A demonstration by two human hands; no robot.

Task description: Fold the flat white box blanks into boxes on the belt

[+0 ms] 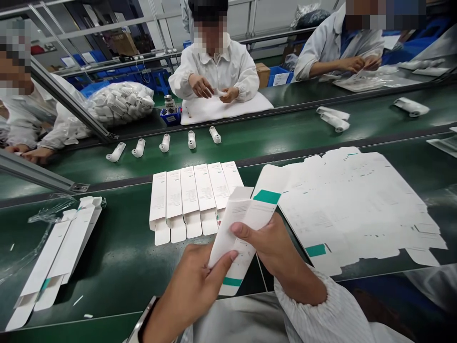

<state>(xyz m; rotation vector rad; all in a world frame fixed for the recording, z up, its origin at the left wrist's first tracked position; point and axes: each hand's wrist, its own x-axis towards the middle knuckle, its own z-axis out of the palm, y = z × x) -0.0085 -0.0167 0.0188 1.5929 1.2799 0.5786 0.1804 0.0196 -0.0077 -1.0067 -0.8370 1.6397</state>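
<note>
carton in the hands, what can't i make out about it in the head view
Head view:
Print on the carton: too small to read.
Its middle: partly covered by the left hand and the right hand.
Flat sheets beside it: overlapping, count unclear.
White parts on the belt: too small to identify.

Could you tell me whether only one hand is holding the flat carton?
No, the left hand and the right hand both grip the carton.
</note>
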